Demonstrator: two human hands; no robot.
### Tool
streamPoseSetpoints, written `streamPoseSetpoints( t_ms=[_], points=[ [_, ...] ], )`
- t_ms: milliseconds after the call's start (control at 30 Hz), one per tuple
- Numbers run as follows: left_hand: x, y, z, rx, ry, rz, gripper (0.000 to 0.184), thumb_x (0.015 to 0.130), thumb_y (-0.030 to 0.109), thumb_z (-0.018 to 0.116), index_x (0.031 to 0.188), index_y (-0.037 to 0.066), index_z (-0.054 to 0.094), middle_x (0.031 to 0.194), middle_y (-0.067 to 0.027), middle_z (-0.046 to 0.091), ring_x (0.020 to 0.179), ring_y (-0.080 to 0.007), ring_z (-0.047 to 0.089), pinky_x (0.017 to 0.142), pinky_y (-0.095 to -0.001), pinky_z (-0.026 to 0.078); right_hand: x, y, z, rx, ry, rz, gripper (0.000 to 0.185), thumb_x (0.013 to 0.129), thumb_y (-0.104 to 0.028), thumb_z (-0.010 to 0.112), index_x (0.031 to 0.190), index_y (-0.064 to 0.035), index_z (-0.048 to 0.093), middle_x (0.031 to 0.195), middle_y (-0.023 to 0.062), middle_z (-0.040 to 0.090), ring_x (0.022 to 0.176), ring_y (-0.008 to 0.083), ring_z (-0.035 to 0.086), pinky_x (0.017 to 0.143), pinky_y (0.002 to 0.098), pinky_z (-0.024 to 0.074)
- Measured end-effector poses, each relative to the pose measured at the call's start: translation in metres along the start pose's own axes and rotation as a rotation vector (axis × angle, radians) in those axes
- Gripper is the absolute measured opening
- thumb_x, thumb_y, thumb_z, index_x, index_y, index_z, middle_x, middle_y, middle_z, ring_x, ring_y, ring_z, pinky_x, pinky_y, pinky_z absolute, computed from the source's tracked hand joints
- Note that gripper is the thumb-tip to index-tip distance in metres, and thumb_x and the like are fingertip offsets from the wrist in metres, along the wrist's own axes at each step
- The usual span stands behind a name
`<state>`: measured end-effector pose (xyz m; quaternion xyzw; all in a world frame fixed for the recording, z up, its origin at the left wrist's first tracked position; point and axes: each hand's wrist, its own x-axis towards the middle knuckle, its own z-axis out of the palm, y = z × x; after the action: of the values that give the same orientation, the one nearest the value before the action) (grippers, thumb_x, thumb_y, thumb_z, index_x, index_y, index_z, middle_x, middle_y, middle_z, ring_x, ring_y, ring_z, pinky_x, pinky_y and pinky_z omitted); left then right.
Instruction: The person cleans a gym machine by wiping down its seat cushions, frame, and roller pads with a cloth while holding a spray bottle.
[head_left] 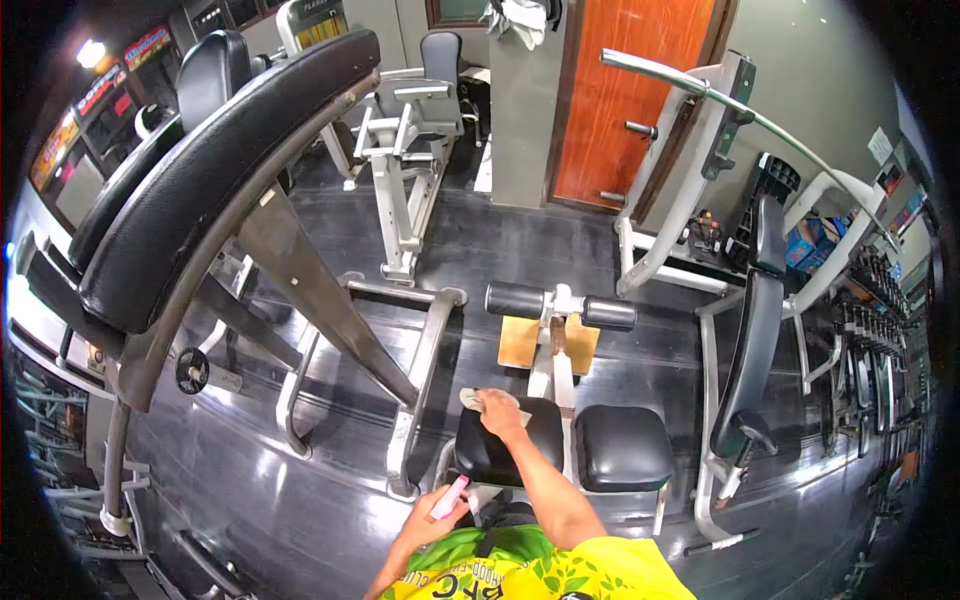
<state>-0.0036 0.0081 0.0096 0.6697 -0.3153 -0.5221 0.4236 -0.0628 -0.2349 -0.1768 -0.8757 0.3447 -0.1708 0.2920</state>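
My right hand (500, 412) presses a pale cloth (472, 400) against the far left part of a black padded seat (540, 440). Its fingers are closed over the cloth. Lower down, beside the seat's near left corner, my left hand (430, 522) is wrapped round a slim white-and-pink bottle (450, 497), tilted up to the right. The bottle's lower part is hidden by my fingers. A second black seat pad (625, 448) sits just right of the first, on the same machine.
Ahead are two black foam rollers (515, 299) on a white post. A long curved black pad (230, 160) on a metal frame rises at the left. On the right stand a bench (750, 350) with a barbell (690, 80) and dumbbell racks (870, 320). An orange door (625, 90) is behind.
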Motion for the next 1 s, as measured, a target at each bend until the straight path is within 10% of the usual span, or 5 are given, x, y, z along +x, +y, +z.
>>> streamPoseSetpoints(
  t_ms=[167,367,567,700,1000],
  points=[
    [0.01,0.001,0.004,-0.069,-0.016,0.016,0.021,0.084,0.008,0.065,0.104,0.003,0.059,0.07,0.0012,0.059,0.054,-0.0047,0.053,0.049,-0.0205,0.043,-0.02,0.048,-0.067,0.118,-0.292,-0.062,0.042,0.075,0.0,0.055,0.116,-0.0081,0.056,0.118,0.0147,0.058,0.108,0.0326,0.056,0.094,0.0392,0.0444],
    [0.004,0.001,0.002,-0.068,0.008,0.017,0.021,0.084,0.008,0.065,0.104,0.003,0.059,0.07,0.0005,0.059,0.054,-0.0051,0.054,0.049,-0.021,0.043,-0.042,0.093,-0.088,0.029,-0.083,0.537,0.034,0.073,0.003,0.051,0.103,-0.0087,0.061,0.099,0.0199,0.063,0.096,0.0374,0.06,0.082,0.0456,0.0477],
    [-0.004,-0.014,0.0,-0.109,0.064,-0.036,0.023,0.084,0.014,0.067,0.104,0.004,0.061,0.071,0.0018,0.059,0.055,-0.0037,0.052,0.049,-0.0205,0.043,0.011,-0.008,0.014,0.166,0.066,-0.05,0.03,0.067,-0.001,0.06,0.094,-0.0116,0.067,0.093,0.013,0.065,0.094,0.0311,0.061,0.086,0.0399,0.0473],
    [-0.008,-0.001,0.0,-0.094,0.086,-0.05,0.023,0.085,0.013,0.066,0.104,0.003,0.06,0.072,0.0018,0.059,0.054,-0.0041,0.052,0.049,-0.0202,0.043,0.018,-0.056,0.026,-0.183,-0.392,-0.175,0.029,0.074,-0.008,0.058,0.099,-0.0197,0.066,0.093,0.0074,0.067,0.095,0.028,0.063,0.081,0.0384,0.0494],
    [-0.014,-0.006,-0.002,-0.111,0.076,-0.041,0.022,0.084,0.011,0.066,0.104,0.004,0.06,0.073,0.0021,0.059,0.055,-0.0038,0.052,0.049,-0.0198,0.043,-0.021,0.061,-0.065,-0.118,-0.248,0.205,0.042,0.075,0.001,0.05,0.112,-0.0142,0.061,0.108,0.0137,0.063,0.099,0.0326,0.061,0.086,0.0419,0.0486]
  ],
)
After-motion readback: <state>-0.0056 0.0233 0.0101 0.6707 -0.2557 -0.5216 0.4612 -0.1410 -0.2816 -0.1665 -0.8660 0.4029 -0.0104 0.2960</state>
